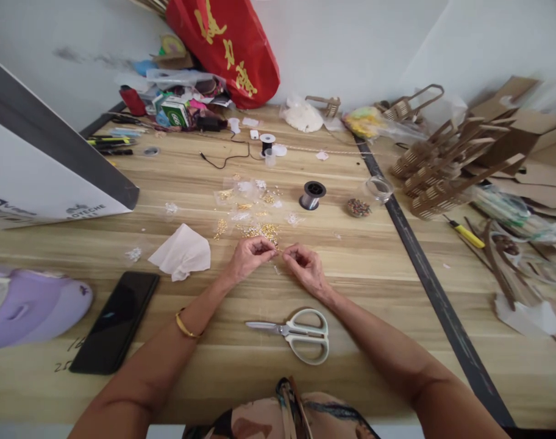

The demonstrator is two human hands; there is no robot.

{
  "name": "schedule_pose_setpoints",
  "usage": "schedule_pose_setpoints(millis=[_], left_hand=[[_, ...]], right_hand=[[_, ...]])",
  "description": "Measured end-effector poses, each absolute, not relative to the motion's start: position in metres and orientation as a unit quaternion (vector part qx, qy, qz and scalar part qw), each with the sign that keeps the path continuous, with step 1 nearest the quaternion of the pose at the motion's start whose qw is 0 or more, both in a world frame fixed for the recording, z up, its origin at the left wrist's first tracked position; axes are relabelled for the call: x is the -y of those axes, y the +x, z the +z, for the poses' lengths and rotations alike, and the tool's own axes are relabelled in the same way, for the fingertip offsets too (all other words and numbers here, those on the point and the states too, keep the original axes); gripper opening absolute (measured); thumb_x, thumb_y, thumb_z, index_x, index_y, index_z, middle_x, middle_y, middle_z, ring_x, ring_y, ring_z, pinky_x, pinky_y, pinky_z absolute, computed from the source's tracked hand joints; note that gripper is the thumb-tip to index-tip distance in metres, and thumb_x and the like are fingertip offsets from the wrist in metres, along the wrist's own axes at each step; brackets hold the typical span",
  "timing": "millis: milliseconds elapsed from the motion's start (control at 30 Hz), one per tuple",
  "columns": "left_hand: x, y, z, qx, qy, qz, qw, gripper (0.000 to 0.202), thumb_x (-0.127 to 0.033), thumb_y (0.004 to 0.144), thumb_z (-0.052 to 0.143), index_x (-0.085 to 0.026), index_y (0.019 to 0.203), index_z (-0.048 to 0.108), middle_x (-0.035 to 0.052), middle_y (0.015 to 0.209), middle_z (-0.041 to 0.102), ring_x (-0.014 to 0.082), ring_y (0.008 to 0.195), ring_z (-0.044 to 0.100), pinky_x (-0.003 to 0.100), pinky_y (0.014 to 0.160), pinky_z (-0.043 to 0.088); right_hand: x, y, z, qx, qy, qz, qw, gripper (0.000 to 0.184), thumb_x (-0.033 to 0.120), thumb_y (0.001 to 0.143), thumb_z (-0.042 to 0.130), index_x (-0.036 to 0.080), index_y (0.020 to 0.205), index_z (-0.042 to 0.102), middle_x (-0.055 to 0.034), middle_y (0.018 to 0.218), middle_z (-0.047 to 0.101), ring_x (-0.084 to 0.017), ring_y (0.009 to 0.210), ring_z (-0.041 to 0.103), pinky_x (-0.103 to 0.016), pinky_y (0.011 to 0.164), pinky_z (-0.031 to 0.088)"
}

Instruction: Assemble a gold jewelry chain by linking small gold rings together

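My left hand (252, 257) and my right hand (306, 266) meet fingertip to fingertip over the middle of the table, each in a pinch. Between them is something tiny and golden, too small to name; which hand grips it I cannot tell. Just beyond my fingers lies a pile of small gold beads (264, 231), with more gold pieces (220, 228) to its left. Small clear bags (241, 190) with white and gold bits lie behind the pile. Nearer my body, scissors with pale handles (296, 332) rest on the wood, blades pointing left.
A spool of thin wire (313, 195) and a heap of coloured beads (359, 208) stand beyond my right hand. On the left are a tissue (181, 251), a black phone (116, 322) and a purple object (35, 308). Small woven baskets (431, 177) crowd the right side.
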State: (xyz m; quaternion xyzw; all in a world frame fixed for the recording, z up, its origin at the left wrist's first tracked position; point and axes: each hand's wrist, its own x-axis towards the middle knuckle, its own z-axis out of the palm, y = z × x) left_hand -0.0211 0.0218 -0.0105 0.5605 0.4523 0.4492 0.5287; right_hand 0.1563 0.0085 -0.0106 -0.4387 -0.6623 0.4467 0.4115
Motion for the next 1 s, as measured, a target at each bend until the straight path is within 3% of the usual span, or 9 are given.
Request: schedule_pose_setpoints(millis=[567, 1000], left_hand=[[-0.0225, -0.0197, -0.0089, -0.455, 0.561, 0.440, 0.533, 0.025, -0.033, 0.061, 0.077, -0.012, 0.072, 0.068, 0.0054, 0.071, 0.071, 0.0150, 0.066, 0.065, 0.026, 0.066, 0.052], [-0.0234, -0.0209, -0.0106, -0.439, 0.565, 0.448, 0.536, 0.018, -0.026, 0.062, 0.076, -0.012, 0.072, 0.069, 0.0050, 0.072, 0.071, 0.0142, 0.067, 0.064, 0.024, 0.066, 0.050]], right_hand=[[-0.0066, 0.1574, -0.0085, 0.707, -0.417, 0.399, 0.409, 0.017, 0.031, 0.084, 0.052, 0.016, 0.077, 0.058, 0.0027, 0.056, 0.050, -0.008, 0.049, 0.041, -0.022, 0.048, 0.032], [-0.0068, 0.1576, -0.0083, 0.711, -0.411, 0.402, 0.406, 0.016, 0.029, 0.083, 0.052, 0.015, 0.077, 0.057, 0.0034, 0.055, 0.050, -0.007, 0.048, 0.040, -0.020, 0.047, 0.032]])
